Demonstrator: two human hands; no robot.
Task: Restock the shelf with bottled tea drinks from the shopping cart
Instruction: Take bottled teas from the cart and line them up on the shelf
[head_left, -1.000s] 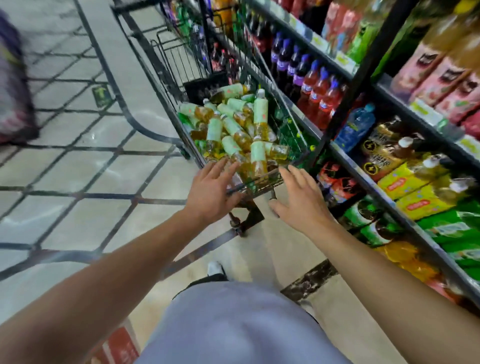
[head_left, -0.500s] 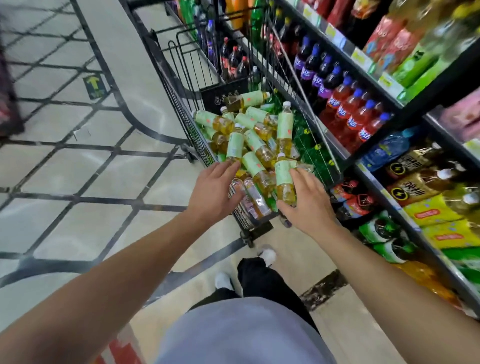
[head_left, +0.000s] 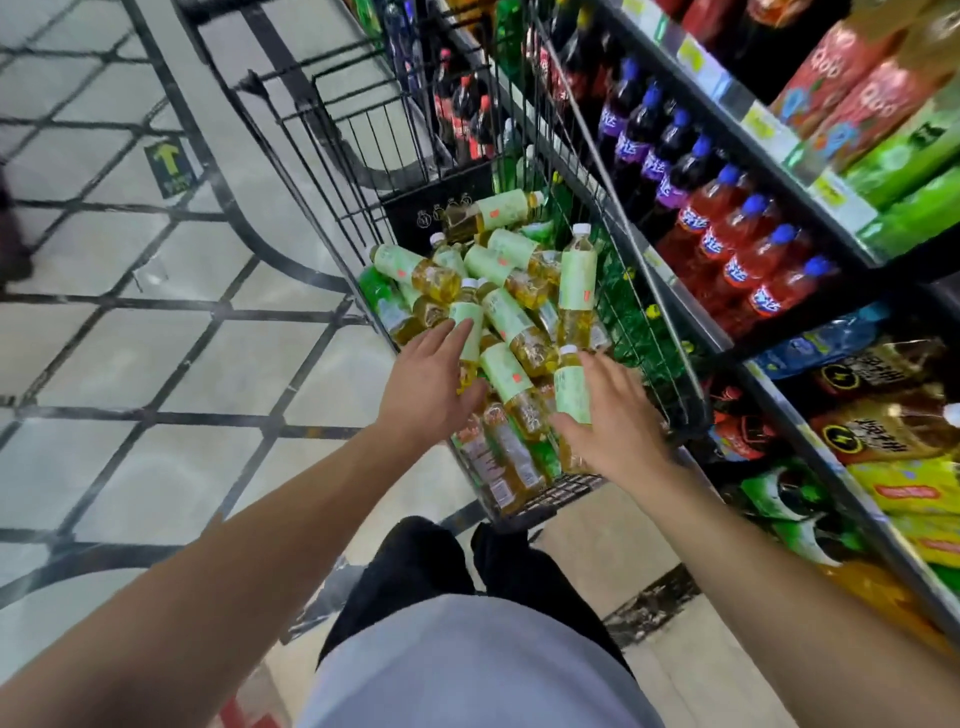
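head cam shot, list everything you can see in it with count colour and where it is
shopping cart: one, black wire, centre, beside the shelf
tea bottles: a heap, too many to count, amber drink with pale green labels and white caps, in the cart
shelf: one, dark frame, several tiers, right side
red drink bottles: a row, blue caps, middle tier
purple drink bottles: a row, blue caps, same tier, farther back
yellow packs: several, lower tier, right edge
arrow sticker: one, green on black, on the tiled floor, upper left
left hand: fingers on a tea bottle at the near left of the heap
right hand: around an upright tea bottle at the near right
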